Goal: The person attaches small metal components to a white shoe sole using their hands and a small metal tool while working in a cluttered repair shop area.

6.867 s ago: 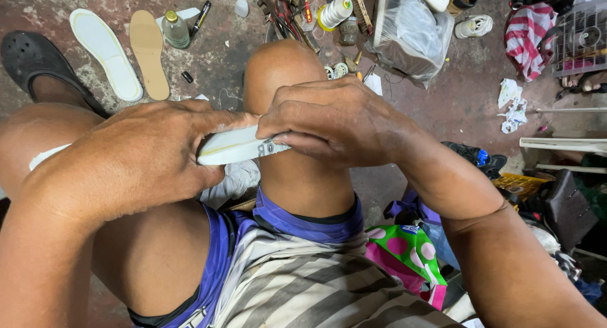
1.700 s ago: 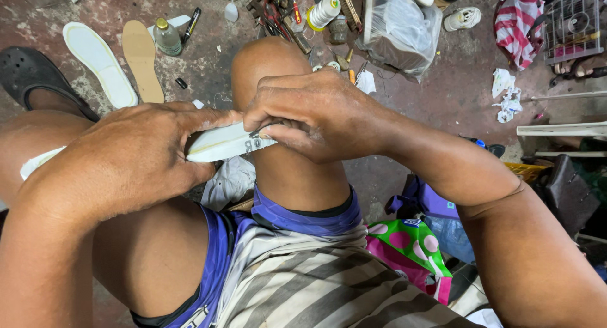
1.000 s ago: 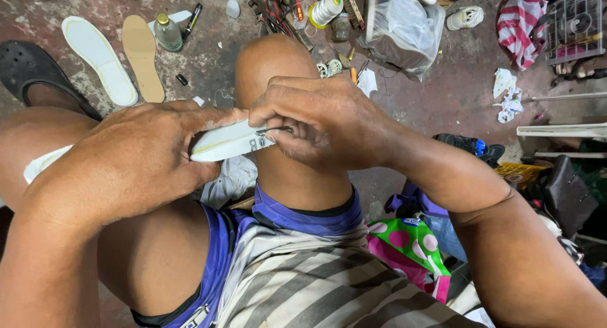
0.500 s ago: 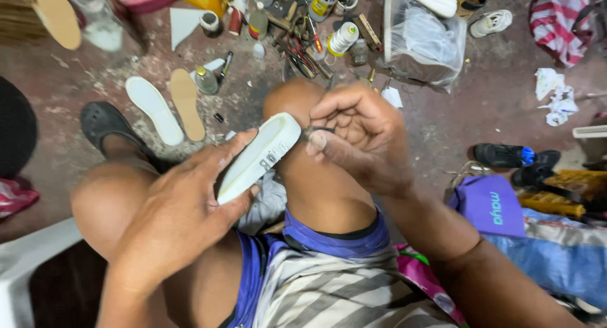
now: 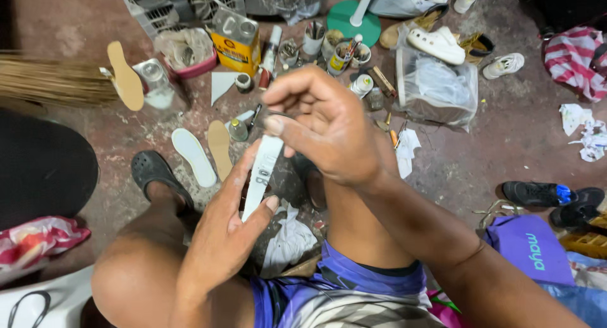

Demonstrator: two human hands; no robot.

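Head view: a white insole [image 5: 262,176] is held edge-on above the knees, pinched at its lower half by the left hand [image 5: 224,239], thumb pressed against it. Its top end is nipped by the right hand [image 5: 329,129], fingers closed together. It looks light, thin and bendy, so it's probably best gripped along the edges. Just beyond the grip, more insoles [image 5: 193,156] lie on the floor [image 5: 506,145].

Bare arms and legs, purple-blue shorts [image 5: 354,284], striped shirt [image 5: 373,312], dark clog [image 5: 152,173] on one foot.
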